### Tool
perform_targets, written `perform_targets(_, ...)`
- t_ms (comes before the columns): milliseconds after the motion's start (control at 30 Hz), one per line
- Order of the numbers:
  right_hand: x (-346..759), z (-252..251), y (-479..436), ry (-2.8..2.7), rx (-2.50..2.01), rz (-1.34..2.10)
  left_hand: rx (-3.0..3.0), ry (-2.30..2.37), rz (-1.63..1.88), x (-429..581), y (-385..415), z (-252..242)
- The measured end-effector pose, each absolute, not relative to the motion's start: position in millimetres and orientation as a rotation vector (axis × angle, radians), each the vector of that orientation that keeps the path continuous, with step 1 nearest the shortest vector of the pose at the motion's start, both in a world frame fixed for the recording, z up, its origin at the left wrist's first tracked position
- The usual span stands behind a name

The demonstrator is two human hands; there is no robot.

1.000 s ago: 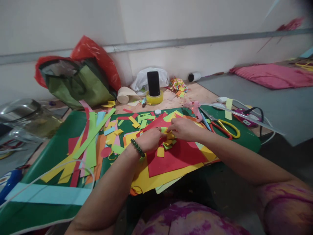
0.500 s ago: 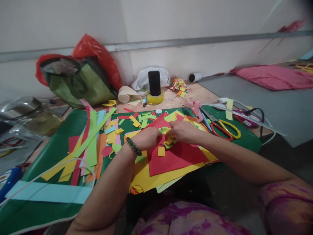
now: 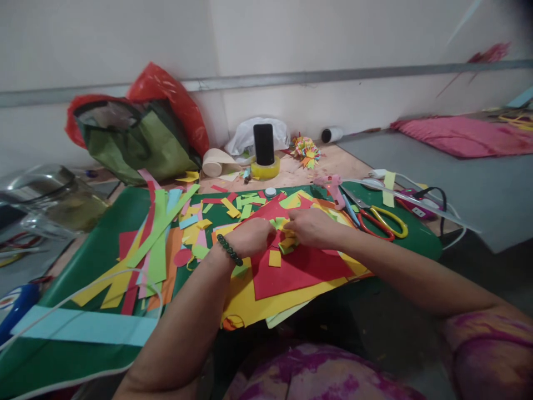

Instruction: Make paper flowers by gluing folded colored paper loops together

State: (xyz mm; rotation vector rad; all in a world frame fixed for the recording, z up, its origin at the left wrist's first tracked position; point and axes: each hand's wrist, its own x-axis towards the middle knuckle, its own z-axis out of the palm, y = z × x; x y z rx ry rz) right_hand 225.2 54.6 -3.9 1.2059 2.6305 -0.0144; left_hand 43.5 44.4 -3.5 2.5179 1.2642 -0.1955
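you work on a green mat [image 3: 104, 222] laid over a wooden table [image 3: 343, 161], and beyond the red sheet [image 3: 291, 283] a pale wall [image 3: 353, 33] rises with one grey rail [image 3: 333, 72] across it. on that red sheet sits one folded yellow-green paper piece [image 3: 287, 245], between your two hands. the fingertips of your right hand [image 3: 310, 226] pinch it; your left hand [image 3: 259, 235] is curled at its other side, though you cannot tell whether those fingers grip anything. one yellow square [image 3: 275, 258] lies on the red sheet, nearer you than the folded piece. right of the sheet you have one pink glue gun [image 3: 333, 189] and one pair of scissors [image 3: 377, 219]. left of it lie one red disc [image 3: 182, 257] and one wide light-blue strip [image 3: 83, 326]. beyond it, one phone [image 3: 264, 144] stands upright at one yellow tape roll [image 3: 265, 168], and farther left sits one green bag [image 3: 166, 141].
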Motion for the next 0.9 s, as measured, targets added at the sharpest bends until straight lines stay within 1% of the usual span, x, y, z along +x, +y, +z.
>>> perform_targets(200,242,6,65,2.757,1.427,0.025,2.511,1.254,-0.194,44,43,-1)
perform_targets(433,223,3,60,2.598,1.232,-0.106,2.491,1.263,-0.147,42,46,-7)
perform_targets(700,214,6,54,2.567,1.192,-0.126,2.517,1.271,-0.177,43,45,-8)
perform_targets(900,218,0,56,2.642,1.224,-0.137,2.520,1.280,-0.158,42,46,-9)
